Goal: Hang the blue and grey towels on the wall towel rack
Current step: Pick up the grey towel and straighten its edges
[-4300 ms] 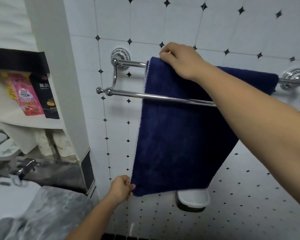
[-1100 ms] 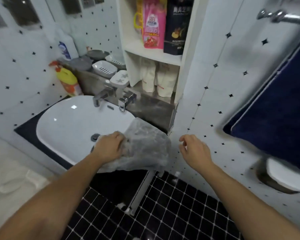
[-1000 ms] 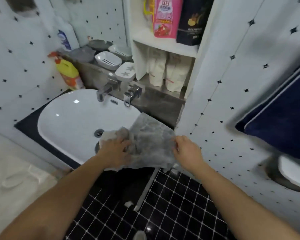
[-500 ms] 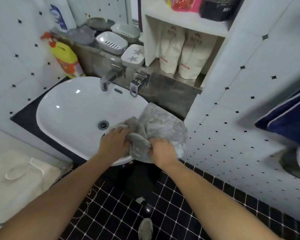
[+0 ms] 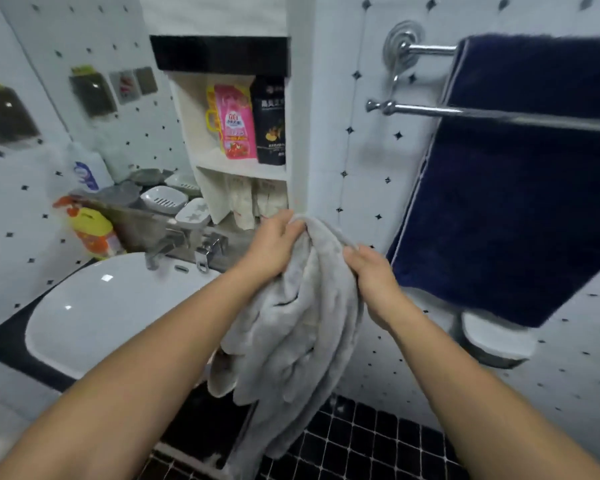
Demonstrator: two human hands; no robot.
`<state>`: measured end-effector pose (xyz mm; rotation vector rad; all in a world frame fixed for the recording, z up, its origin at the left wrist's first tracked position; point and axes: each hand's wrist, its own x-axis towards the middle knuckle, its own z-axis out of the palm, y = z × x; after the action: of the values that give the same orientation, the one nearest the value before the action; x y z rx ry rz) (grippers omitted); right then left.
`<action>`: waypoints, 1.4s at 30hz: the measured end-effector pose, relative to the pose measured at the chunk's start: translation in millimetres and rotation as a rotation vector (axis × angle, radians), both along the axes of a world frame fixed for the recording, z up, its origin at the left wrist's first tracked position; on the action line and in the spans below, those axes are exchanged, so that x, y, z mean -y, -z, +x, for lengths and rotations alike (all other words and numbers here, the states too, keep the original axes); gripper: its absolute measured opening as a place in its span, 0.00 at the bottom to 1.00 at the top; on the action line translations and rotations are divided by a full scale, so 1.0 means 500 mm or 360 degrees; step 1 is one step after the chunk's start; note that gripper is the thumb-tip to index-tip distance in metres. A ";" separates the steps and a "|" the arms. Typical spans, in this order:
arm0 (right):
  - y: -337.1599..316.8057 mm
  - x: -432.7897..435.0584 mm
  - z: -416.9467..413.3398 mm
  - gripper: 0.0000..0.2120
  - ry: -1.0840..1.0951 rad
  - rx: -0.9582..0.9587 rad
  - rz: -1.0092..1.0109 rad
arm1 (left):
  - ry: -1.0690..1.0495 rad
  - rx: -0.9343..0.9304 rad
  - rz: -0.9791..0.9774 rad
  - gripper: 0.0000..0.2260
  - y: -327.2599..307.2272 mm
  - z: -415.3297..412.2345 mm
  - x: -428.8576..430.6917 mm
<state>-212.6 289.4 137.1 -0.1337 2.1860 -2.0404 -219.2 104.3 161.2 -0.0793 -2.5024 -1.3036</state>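
The grey towel point(image 5: 291, 341) hangs bunched in folds in front of me, lifted clear of the sink. My left hand point(image 5: 274, 247) grips its top edge, and my right hand point(image 5: 371, 275) grips the same edge a little lower on the right. The dark blue towel point(image 5: 520, 202) hangs over the back bar of the chrome wall rack point(image 5: 413, 110) at the upper right. The rack's front bar runs bare across the blue towel. Both hands are below and left of the rack.
A white sink point(image 5: 111, 313) with chrome taps point(image 5: 184, 247) sits at the lower left. Bottles and soap dishes point(image 5: 167, 202) stand behind it. A wall niche point(image 5: 243, 133) holds refill pouches. A white fixture point(image 5: 492, 337) juts out below the blue towel. Black floor tiles lie below.
Both hands have lifted the grey towel off the sink edge, and it now hangs unfolded. My view has swung up and right, bringing the rack and blue towel back into sight.
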 end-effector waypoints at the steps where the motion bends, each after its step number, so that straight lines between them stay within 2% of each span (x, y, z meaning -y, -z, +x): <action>1: -0.020 -0.040 0.014 0.14 0.0003 -0.0083 0.0000 | 0.0007 -0.0052 0.0020 0.13 -0.036 0.001 -0.046; 3: -0.044 -0.120 0.040 0.12 -0.0034 -0.0217 -0.0015 | 0.0022 -0.0082 0.0047 0.13 -0.099 0.005 -0.140; 5: -0.054 -0.188 0.067 0.29 -0.0019 -0.0360 0.0096 | -0.0013 -0.0064 0.0096 0.13 -0.140 -0.001 -0.219; 7: -0.063 -0.253 0.099 0.43 0.0123 -0.0663 0.0352 | -0.0119 -0.0028 0.0220 0.13 -0.171 -0.007 -0.298; 10: -0.063 -0.336 0.153 0.47 0.0241 -0.1080 0.0617 | -0.0193 0.0091 0.0546 0.07 -0.205 0.001 -0.403; 13: -0.040 -0.395 0.196 0.48 0.0139 -0.1245 0.0864 | -0.0162 0.0328 0.1102 0.04 -0.225 0.003 -0.480; 14: -0.026 -0.407 0.201 0.49 0.0118 -0.1230 0.0983 | -0.0119 0.0421 0.1284 0.07 -0.229 0.001 -0.498; 17: -0.001 -0.435 0.197 0.44 0.0258 -0.1017 0.1081 | 0.0005 0.0617 0.1538 0.15 -0.234 -0.009 -0.542; 18: 0.002 -0.444 0.190 0.37 0.0349 -0.0944 0.0988 | 0.0014 0.0643 0.1567 0.14 -0.234 -0.005 -0.558; 20: -0.007 -0.465 0.169 0.17 0.0495 -0.0749 0.0667 | 0.0103 0.0658 0.1595 0.12 -0.229 0.009 -0.587; 21: -0.018 -0.474 0.158 0.08 0.0558 -0.0607 0.0508 | 0.0180 0.0642 0.1554 0.11 -0.220 0.011 -0.600; 23: -0.042 -0.493 0.137 0.02 0.0675 -0.0269 0.0192 | 0.0350 0.0590 0.1315 0.08 -0.197 0.028 -0.609; 25: -0.067 -0.511 0.118 0.09 0.0726 0.0038 -0.0167 | 0.0433 0.0443 0.0950 0.16 -0.166 0.047 -0.599; 27: -0.086 -0.530 0.094 0.17 0.0766 0.0251 -0.0495 | 0.0469 0.0076 0.0533 0.16 -0.138 0.078 -0.579; 30: -0.089 -0.550 0.064 0.17 0.0858 0.0449 -0.0691 | 0.0801 -0.0306 0.0224 0.24 -0.090 0.129 -0.535; 34: -0.068 -0.568 0.038 0.20 0.1018 0.0579 -0.1010 | 0.1113 -0.0266 -0.0068 0.31 -0.050 0.148 -0.464; 37: -0.057 -0.570 0.010 0.14 0.1092 0.0684 -0.0990 | 0.1317 -0.0192 -0.0278 0.28 -0.052 0.151 -0.461; 39: -0.059 -0.557 0.008 0.10 0.1082 0.0645 -0.0890 | 0.1292 -0.0238 -0.0368 0.23 -0.066 0.145 -0.489; 41: -0.080 -0.541 0.024 0.04 0.1022 0.0519 -0.0749 | 0.1242 -0.0297 -0.0419 0.13 -0.084 0.134 -0.528; 42: -0.088 -0.532 0.034 0.04 0.0971 0.0513 -0.0760 | 0.1212 -0.0314 -0.0343 0.07 -0.096 0.128 -0.547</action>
<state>-195.5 555.7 181.2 0.8458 1.6312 -2.6220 -155.0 377.7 209.1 -1.2423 -2.5025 -1.1605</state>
